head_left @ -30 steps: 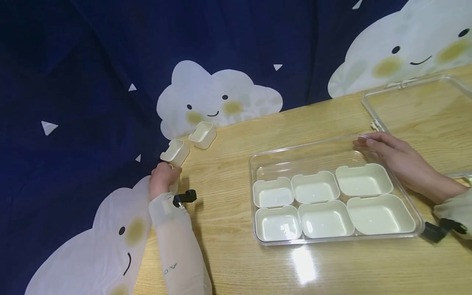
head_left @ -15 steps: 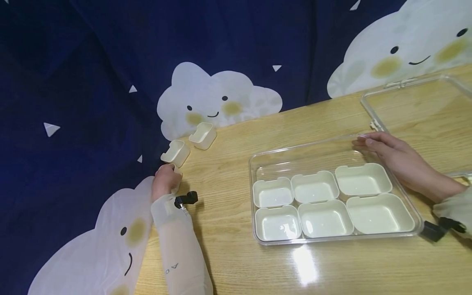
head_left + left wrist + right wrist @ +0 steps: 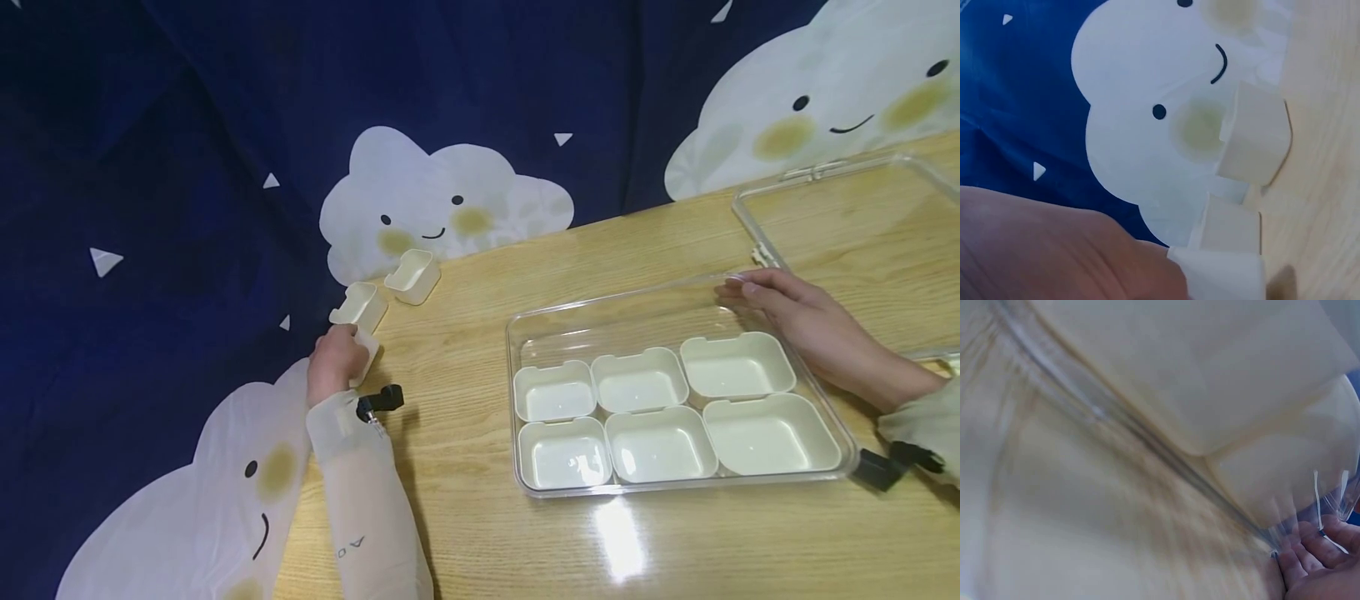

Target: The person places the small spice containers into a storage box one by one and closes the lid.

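My left hand (image 3: 335, 360) grips a small cream plastic bin (image 3: 366, 357) at the left edge of the table, partly hiding it. In the left wrist view the held bin (image 3: 1225, 275) sticks out past the hand, overlapping a second cream bin (image 3: 1230, 230). On the far right corner of a clear plastic box (image 3: 517, 492), my right hand (image 3: 806, 321) rests with its fingers bent round the outside. Those fingers (image 3: 1310, 553) touch the clear wall low down in the right wrist view. Several cream bins (image 3: 662, 446) stand in two rows inside the box.
Two loose cream bins, a nearer bin (image 3: 360, 307) and a farther bin (image 3: 414, 277), lie by the table's back left edge. A clear lid (image 3: 757, 237) lies at the back right, behind my right arm. Dark blue cloth (image 3: 225, 100) with clouds borders the wooden table (image 3: 480, 550).
The bin in my left hand has turned, and more of it shows on the right of the fingers. That hand has shifted slightly. My right hand stays at the box corner.
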Demonstrator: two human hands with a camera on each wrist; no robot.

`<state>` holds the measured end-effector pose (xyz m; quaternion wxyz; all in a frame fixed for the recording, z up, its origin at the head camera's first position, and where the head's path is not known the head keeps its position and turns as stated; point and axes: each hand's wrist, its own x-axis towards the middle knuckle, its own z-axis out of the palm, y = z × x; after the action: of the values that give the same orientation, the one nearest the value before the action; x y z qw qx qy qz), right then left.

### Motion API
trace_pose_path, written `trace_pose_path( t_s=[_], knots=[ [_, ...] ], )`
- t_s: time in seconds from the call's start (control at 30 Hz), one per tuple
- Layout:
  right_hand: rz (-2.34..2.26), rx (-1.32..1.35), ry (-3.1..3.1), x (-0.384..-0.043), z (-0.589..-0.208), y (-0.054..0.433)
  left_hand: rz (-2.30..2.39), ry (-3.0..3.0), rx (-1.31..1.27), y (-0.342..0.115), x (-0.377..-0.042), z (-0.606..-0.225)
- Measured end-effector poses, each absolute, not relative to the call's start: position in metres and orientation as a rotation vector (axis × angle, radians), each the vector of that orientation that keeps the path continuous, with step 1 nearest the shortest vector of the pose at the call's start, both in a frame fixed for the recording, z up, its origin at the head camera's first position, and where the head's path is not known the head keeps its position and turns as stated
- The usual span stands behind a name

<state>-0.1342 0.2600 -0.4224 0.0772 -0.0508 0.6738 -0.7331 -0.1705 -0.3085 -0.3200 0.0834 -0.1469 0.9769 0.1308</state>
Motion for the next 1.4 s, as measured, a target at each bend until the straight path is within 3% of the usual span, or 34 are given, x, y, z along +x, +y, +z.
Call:
trace_pose_path(
  t_s=[0.3,0.9,1.4],
  knots=[
    [-2.166,-0.139,2.049,-0.135,-0.423,0.26,0.422,2.894,-0.433,-0.301,-0.172,-0.311],
    [-2.12,-0.149,2.113,-0.135,-0.422,0.259,0.542,3.121,-0.023,-0.264,-0.171,-0.294],
    [-2.14,-0.151,2.086,-0.134,-0.421,0.26,0.516,3.178,0.032,-0.237,-0.17,-0.29]
  ],
)
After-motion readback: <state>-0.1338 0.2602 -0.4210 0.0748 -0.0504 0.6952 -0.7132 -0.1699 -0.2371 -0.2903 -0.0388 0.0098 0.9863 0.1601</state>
